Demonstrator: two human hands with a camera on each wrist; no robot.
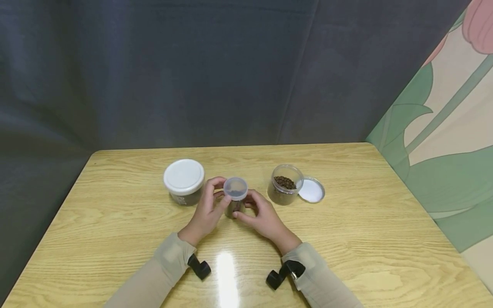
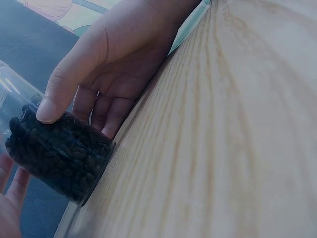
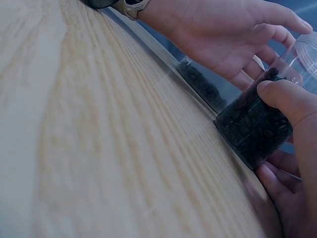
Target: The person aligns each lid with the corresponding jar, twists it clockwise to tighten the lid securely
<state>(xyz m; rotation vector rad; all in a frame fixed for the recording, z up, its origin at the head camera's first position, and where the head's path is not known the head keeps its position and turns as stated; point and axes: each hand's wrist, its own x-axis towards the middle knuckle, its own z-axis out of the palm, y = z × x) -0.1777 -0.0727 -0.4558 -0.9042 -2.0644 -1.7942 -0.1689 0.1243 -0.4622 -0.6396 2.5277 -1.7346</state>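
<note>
A small clear jar (image 1: 230, 209) of dark coffee beans (image 2: 64, 156) stands on the table, a translucent lid (image 1: 236, 188) on top. My left hand (image 1: 206, 211) holds the lid at its rim, thumb at the front and index finger bent at the far left side. Lower down, my right hand (image 1: 265, 218) grips the jar's body, and its thumb (image 3: 277, 94) presses on the glassy wall over the beans. In the left wrist view the right hand (image 2: 119, 54) curls round the jar near its base. Only part of the left hand (image 2: 10, 208) shows there.
Behind and left of my left hand stands a tub (image 1: 184, 182) with a white lid. An uncovered clear jar (image 1: 285, 192) of brown pieces is to the right, beside a round white-centred lid (image 1: 312, 190) on the wooden table (image 1: 366, 222). A dark curtain (image 1: 212, 77) hangs behind.
</note>
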